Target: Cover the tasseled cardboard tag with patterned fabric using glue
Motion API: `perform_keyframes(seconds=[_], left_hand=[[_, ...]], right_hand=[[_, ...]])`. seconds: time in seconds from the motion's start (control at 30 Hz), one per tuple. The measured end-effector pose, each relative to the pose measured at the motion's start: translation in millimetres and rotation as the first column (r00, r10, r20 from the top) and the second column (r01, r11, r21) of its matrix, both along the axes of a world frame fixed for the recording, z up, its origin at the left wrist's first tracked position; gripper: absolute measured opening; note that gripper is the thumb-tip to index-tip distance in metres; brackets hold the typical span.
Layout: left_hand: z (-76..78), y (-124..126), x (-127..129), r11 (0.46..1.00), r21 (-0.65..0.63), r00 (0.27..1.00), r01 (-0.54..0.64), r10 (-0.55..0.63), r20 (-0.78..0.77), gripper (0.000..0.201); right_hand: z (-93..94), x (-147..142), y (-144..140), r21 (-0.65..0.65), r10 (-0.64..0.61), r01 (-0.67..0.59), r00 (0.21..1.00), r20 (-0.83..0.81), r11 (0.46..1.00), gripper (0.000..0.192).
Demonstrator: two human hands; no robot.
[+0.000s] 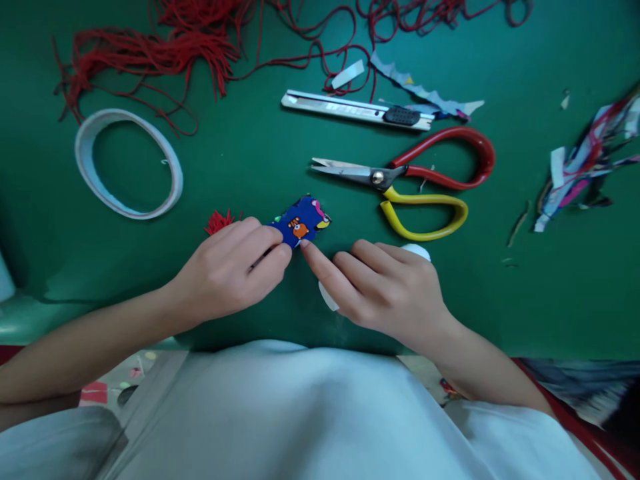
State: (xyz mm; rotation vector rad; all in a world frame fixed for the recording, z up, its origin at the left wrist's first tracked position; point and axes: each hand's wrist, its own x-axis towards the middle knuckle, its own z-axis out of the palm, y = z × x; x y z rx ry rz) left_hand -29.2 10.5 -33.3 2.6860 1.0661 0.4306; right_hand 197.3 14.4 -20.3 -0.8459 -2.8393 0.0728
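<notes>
Left hand (233,270) pinches one blue fabric piece (301,221); right hand (385,287), fingers curled, touches it; one scissors (400,183).

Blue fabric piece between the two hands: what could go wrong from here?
1. The left hand pinches only one end of the blue fabric piece, and the right hand touches it with a single fingertip, so it may slip or unfold.
2. The scissors lie close behind the fabric with blades pointing left; a reaching hand could brush the tips.
3. The utility knife lies among red cords, which could snag it.

craft table, scissors (400,180), red cord (165,47), fabric scraps (585,160)
</notes>
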Motion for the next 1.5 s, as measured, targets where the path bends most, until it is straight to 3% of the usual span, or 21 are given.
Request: perform_keyframes(seconds=[0.17, 0.3, 0.4, 0.5, 0.57, 0.6, 0.63, 0.73, 0.83, 0.97, 1.17, 1.3, 1.37, 1.5], left_hand=[[-0.8, -3, 1, 0.999, -0.01, 0.999, -0.035, 0.035, -0.015, 0.011], [-0.4, -1, 2, 0.995, -0.077, 0.998, -0.06, 0.061, 0.008, 0.011], [0.1, 2, 1, 0.994, -0.106, 0.998, -0.026, 0.031, 0.047, 0.012], [-0.7, 5, -2, 0.995, -0.094, 0.998, 0.025, -0.019, 0.063, 0.016], [-1.7, 7, -3, 0.995, -0.081, 0.997, 0.051, -0.047, 0.055, 0.018], [-1.9, 7, -3, 0.996, -0.074, 0.997, 0.055, -0.051, 0.054, 0.02], [-2.0, 8, -3, 0.996, -0.068, 0.998, 0.051, -0.047, 0.053, 0.021], [-1.0, 9, -2, 0.998, -0.055, 0.999, 0.012, -0.01, 0.047, 0.021], [0.5, 9, -2, 0.998, -0.056, 0.999, 0.0, 0.002, 0.046, 0.019], [-0.5, 10, -2, 0.998, -0.055, 0.997, 0.006, -0.002, 0.079, 0.016], [-6.0, 11, -4, 1.0, -0.014, 0.992, -0.003, 0.005, 0.129, 0.012], [-1.6, 4, -3, 0.997, 0.063, 0.999, -0.047, 0.047, -0.006, 0.044], [2.3, -2, -2, 0.991, 0.091, 0.992, -0.098, 0.105, -0.07, 0.041], [7.1, -16, 0, 0.986, 0.166, 0.989, -0.024, 0.048, -0.14, 0.041]], right_hand=[[0.3, 0, 0, 0.002, 0.007, -0.007, 1.0, 0.004, 1.0, 0.03], [11.2, 1, -4, 0.001, 0.067, -0.068, 0.988, -0.14, 0.998, 0.016], [23.6, 8, -9, -0.001, 0.211, -0.217, 0.951, -0.228, 0.976, 0.003], [29.3, 15, -15, 0.04, 0.378, -0.38, 0.89, -0.257, 0.924, 0.006], [29.4, 19, -19, 0.205, 0.286, -0.21, 0.826, -0.486, 0.956, 0.01], [29.3, 20, -21, 0.196, 0.299, -0.234, 0.841, -0.451, 0.952, 0.01], [29.6, 21, -22, 0.128, 0.307, -0.279, 0.874, -0.377, 0.952, 0.012], [31.3, 22, -25, -0.098, 0.173, -0.212, 0.934, -0.311, 0.972, 0.025], [30.4, 21, -24, -0.134, 0.098, -0.168, 0.904, -0.415, 0.977, 0.034], [23.5, 18, -22, -0.251, 0.008, -0.128, 0.903, -0.43, 0.96, 0.041], [11.7, 12, -19, -0.195, -0.069, -0.054, 0.819, -0.57, 0.979, 0.036], [10.4, 16, -15, -0.175, -0.077, -0.029, 0.818, -0.57, 0.984, 0.034], [9.1, 18, -13, -0.168, -0.101, -0.001, 0.798, -0.594, 0.986, 0.032], [7.1, 22, -17, -0.235, -0.213, 0.088, 0.785, -0.582, 0.968, 0.029]])
